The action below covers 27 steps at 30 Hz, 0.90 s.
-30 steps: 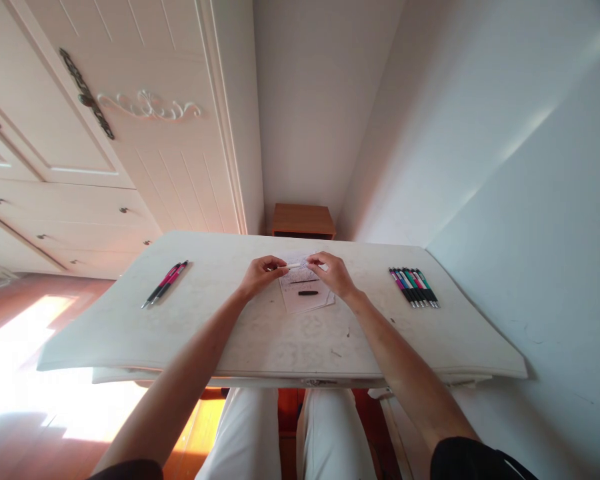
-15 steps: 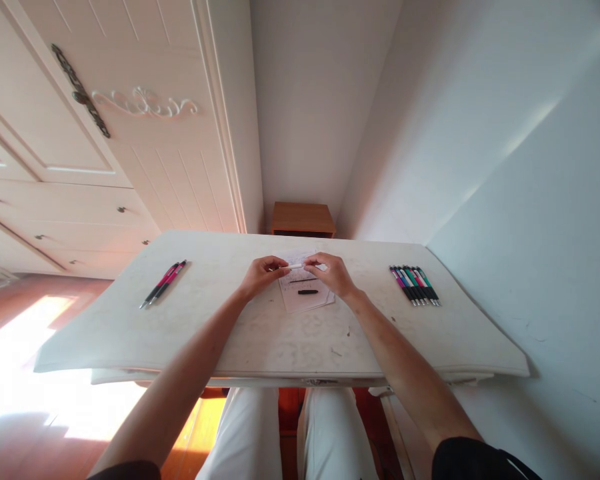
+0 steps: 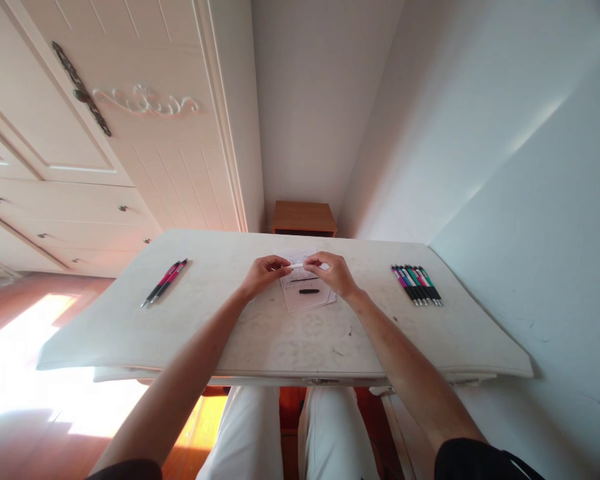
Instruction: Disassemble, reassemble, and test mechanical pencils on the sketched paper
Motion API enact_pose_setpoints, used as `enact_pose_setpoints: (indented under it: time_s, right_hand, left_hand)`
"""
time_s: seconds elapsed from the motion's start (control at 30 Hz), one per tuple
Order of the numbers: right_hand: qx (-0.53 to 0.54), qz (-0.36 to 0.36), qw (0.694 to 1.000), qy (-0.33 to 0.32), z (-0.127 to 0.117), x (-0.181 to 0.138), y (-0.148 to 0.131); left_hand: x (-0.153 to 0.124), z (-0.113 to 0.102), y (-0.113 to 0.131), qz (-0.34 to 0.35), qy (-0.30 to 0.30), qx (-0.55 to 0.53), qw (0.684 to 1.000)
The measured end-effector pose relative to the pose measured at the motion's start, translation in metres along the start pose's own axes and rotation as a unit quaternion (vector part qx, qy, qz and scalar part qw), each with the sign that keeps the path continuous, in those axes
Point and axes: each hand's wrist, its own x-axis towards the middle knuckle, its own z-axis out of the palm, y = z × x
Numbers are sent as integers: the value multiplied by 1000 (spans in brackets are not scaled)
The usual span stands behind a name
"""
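Over the sheets of paper (image 3: 305, 303), my left hand (image 3: 265, 274) and my right hand (image 3: 334, 272) pinch the two ends of a white pen barrel (image 3: 297, 266) held level between them. Fingers hide both ends of the barrel. Below it on the paper lies a thin dark pen refill (image 3: 305, 280). Nearer to me, a short black pen grip (image 3: 309, 291) rests on the same paper, touched by neither hand. Handwriting covers the upper part of the paper.
Two pink and black pens (image 3: 164, 283) lie side by side at the left of the white table (image 3: 290, 347). A row of several coloured pens (image 3: 417, 285) lies at the right. Beyond the far edge stands a brown wooden cabinet (image 3: 304, 217); a wall borders the right side.
Both hands keep their pinch on the white pen barrel and have hardly moved. The whole view has shifted very slightly. The things on the table lie as before.
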Motion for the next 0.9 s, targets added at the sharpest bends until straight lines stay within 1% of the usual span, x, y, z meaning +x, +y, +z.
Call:
enact_pose_setpoints:
  time_s: [0.27, 0.47, 0.57, 0.7, 0.9]
  right_hand:
    - [2, -7, 1000, -4, -1, 0, 0]
    - [12, -9, 1000, 7, -2, 1, 2]
    - [13, -14, 1000, 19, -2, 1, 4]
    - [12, -16, 1000, 15, -2, 1, 5]
    - [13, -16, 1000, 8, -1, 0, 7]
  left_hand:
    - [0, 0, -1, -7, -12, -31, 999]
    - [-1, 0, 2, -16, -18, -116, 993]
    - [1, -3, 0, -30, -21, -196, 980]
    - [2, -5, 0, -62, -38, -300, 951]
    - [-1, -7, 7, -76, -49, -367, 926]
